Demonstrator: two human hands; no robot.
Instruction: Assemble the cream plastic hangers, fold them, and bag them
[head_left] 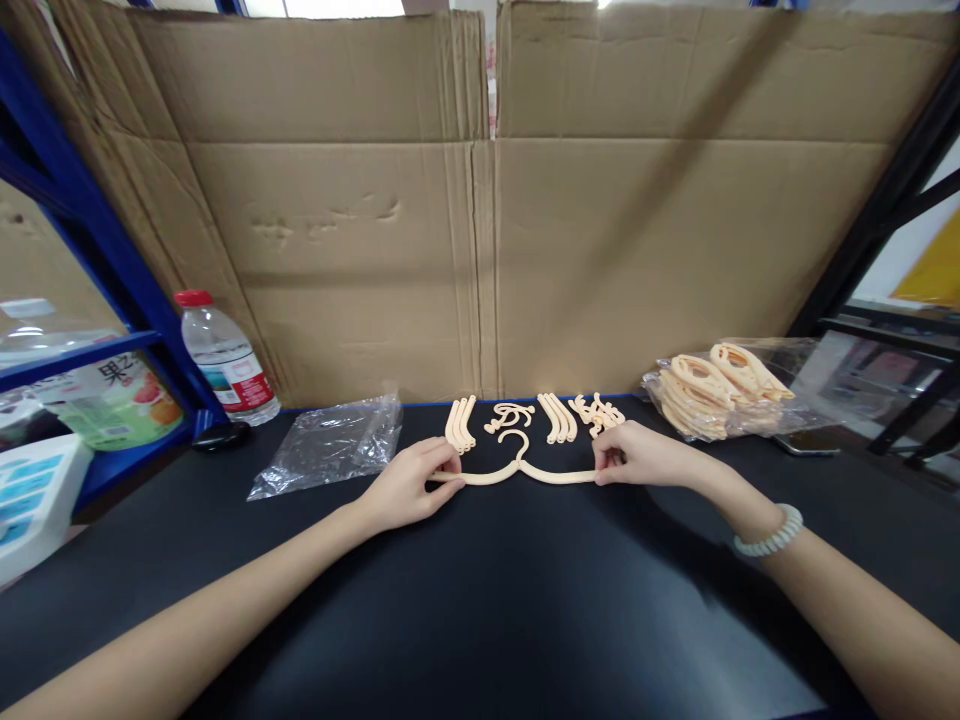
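Note:
A cream plastic clothes hanger (555,476) lies level across the black table, its hook pointing away from me. My left hand (411,482) pinches the tip of its left arm, and my right hand (637,456) pinches the right tip. Behind the hanger lie loose cream parts: a left row of curved hanger arms (460,424), a small pile of hooks (510,414), a second row of arms (557,418) and a heap of small pieces (598,410). Part of that heap is hidden by my right hand.
A clear plastic bag (330,445) lies flat at left, near a water bottle (229,360) with a red cap. At right, a bag of folded hangers (720,390) rests over a dark flat object (808,444). A cardboard wall (360,250) closes the back. A white tray (41,500) stands far left.

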